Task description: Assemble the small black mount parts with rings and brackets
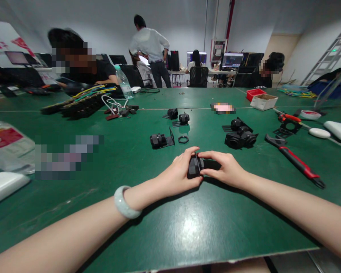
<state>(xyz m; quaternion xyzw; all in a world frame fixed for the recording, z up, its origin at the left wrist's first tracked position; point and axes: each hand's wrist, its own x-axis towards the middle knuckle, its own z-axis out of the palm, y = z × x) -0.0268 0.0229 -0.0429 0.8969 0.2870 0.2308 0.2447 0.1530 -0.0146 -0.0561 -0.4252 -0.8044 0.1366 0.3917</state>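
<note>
Near the front middle of the green table, my left hand (182, 172) is closed around a black cable gland on a bracket (193, 167). My right hand (229, 168) pinches the same part from the right, thumb and fingers at its ring-like end; the fingers hide some of it. Just beyond my hands lies a loose black hex nut (183, 139). To its left is another bracketed gland (158, 140), and two more glands (183, 118) sit farther back. A cluster of black glands (240, 136) stands to the right of my right hand.
An adjustable wrench (298, 163) with a red-black handle lies at right, near orange-handled pliers (290, 117) and a white box (263, 101). At left are cable bundles (88, 98), a water bottle (124, 82) and a plastic bag (8, 144). Several people are around the table and room.
</note>
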